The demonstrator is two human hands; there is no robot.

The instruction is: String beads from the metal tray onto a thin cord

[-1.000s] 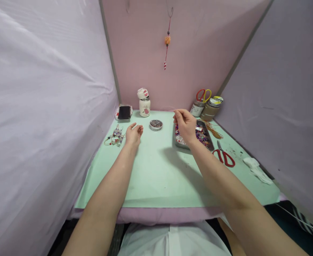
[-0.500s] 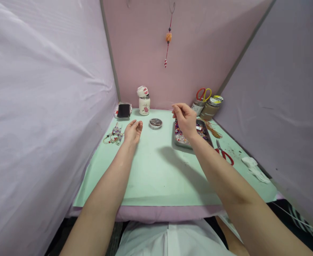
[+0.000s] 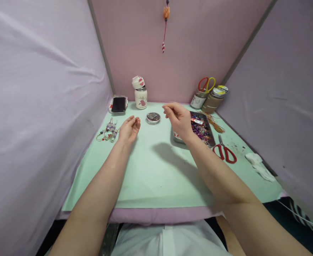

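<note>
My left hand (image 3: 129,128) is held above the mat with its palm turned up and fingers curled together. Whatever lies in its fingertips is too small to make out. To its left lie beaded strings (image 3: 108,131) with purple and clear beads. My right hand (image 3: 179,120) is raised in a pinch, thumb against forefinger, over the left part of a metal tray (image 3: 178,139) full of colourful beads. What it pinches is too fine to name. Between and behind the hands sits a round clear case (image 3: 153,118) holding small dark pieces.
Red-handled scissors (image 3: 227,153) lie right of the tray, near brown threads (image 3: 216,125) and a crumpled white cloth (image 3: 260,167). At the back stand a white bottle (image 3: 141,97), a phone (image 3: 118,105), a jar with scissors (image 3: 198,100) and a brown jar (image 3: 212,103). A beaded string (image 3: 165,33) hangs behind.
My right hand has shifted left, uncovering more of the bead tray and a small tube in it. The left hand keeps nearly the same pose. The view has tilted slightly downward.
</note>
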